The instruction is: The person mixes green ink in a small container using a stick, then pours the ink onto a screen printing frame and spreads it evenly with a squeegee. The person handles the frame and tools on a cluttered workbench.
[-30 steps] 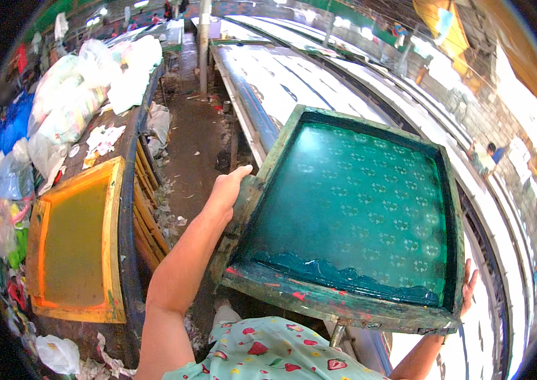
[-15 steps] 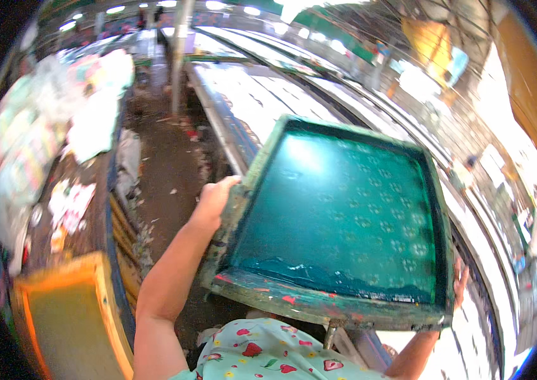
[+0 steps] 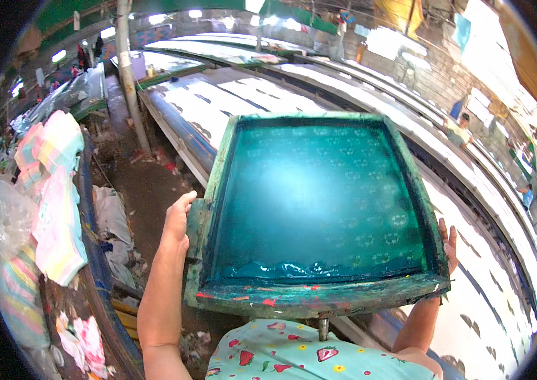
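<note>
A large screen printing frame (image 3: 319, 215) is held up in front of my body, its mesh teal green with a faint repeating motif. Along the near inside edge lies a ridge of wet, dark teal ink (image 3: 287, 271). My left hand (image 3: 178, 218) grips the left side, thumb upward. On the right side, my right hand (image 3: 449, 244) holds the frame, its fingers showing past the outer edge and its palm hidden. Red and green paint stains the near rail, and a short metal peg (image 3: 323, 329) sticks out below it.
Long printing tables (image 3: 230, 95) with white, dark-marked cloth run beyond and right of me. A pole (image 3: 130, 82) stands at the far left beside a littered aisle (image 3: 138, 180). Pastel cloth (image 3: 59, 209) is heaped on the left bench. Another person (image 3: 458, 131) is far right.
My view has turned right, so the tables and pole have shifted leftward. The frame, still in both hands, now sits more level and a little further left in view.
</note>
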`<state>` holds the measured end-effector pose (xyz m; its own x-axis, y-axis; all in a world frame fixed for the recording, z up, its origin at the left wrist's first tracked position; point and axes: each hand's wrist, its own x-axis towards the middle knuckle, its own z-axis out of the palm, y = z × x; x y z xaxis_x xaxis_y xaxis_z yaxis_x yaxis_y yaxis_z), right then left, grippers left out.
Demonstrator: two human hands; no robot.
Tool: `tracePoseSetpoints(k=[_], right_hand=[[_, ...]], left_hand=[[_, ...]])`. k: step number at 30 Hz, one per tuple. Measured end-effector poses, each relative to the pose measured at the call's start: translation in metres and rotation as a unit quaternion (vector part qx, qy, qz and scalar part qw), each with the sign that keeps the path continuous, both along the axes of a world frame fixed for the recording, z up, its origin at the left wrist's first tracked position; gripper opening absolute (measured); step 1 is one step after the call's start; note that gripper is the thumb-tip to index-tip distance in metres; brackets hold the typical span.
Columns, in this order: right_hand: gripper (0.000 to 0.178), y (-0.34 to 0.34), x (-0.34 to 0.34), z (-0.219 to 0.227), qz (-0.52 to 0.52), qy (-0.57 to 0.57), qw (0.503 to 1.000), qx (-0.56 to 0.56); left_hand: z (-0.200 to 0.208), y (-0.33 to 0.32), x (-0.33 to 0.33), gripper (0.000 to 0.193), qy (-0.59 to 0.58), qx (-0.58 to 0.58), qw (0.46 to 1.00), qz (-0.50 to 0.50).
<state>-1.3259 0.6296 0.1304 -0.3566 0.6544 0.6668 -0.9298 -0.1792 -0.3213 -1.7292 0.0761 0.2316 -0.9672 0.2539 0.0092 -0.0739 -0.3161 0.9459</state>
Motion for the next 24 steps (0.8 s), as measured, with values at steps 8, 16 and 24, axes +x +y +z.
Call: tracePoseSetpoints(k=[8, 16, 24], right_hand=[[0.064, 0.033, -0.025, -0.025, 0.063, 0.020, 0.998, 0.003], [0.065, 0.038, -0.034, -0.025, 0.124, 0.082, 0.987, 0.055], [0.069, 0.047, -0.015, -0.022, 0.090, 0.051, 0.989, 0.109]], left_hand=[[-0.015, -0.015, 0.043, 0.044, 0.025, -0.015, 0.996, 0.083], [0.001, -0.005, 0.085, 0.039, 0.090, 0.009, 0.987, 0.136], [0.019, -0.001, 0.052, 0.035, 0.034, 0.018, 0.998, 0.050]])
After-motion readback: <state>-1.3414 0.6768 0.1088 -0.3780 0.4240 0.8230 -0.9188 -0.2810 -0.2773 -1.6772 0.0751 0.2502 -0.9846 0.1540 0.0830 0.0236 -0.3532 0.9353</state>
